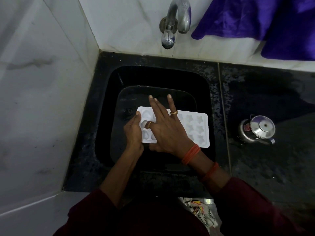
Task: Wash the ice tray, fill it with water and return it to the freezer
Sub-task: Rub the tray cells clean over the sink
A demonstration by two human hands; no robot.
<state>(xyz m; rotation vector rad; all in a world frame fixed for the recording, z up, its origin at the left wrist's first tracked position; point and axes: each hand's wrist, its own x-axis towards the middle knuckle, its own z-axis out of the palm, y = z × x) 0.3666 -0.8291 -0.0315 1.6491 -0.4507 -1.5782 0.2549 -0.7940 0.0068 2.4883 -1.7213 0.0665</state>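
A white ice tray (196, 126) with star- and heart-shaped cells lies level over the black sink (153, 75). My left hand (133, 132) grips the tray's left end, thumb on the top edge. My right hand (168, 128) is spread over the tray's left half with most fingers straight. One ringed finger bends down into a cell, and the thumb lies by the near edge. Above the sink, the steel tap (170, 31) shows no visible stream.
A small steel kettle (257, 130) stands on the wet black counter (264, 167) to the right of the sink. A purple cloth (272, 23) hangs on the tiled wall at the upper right. White tiled walls close in the left side and the back.
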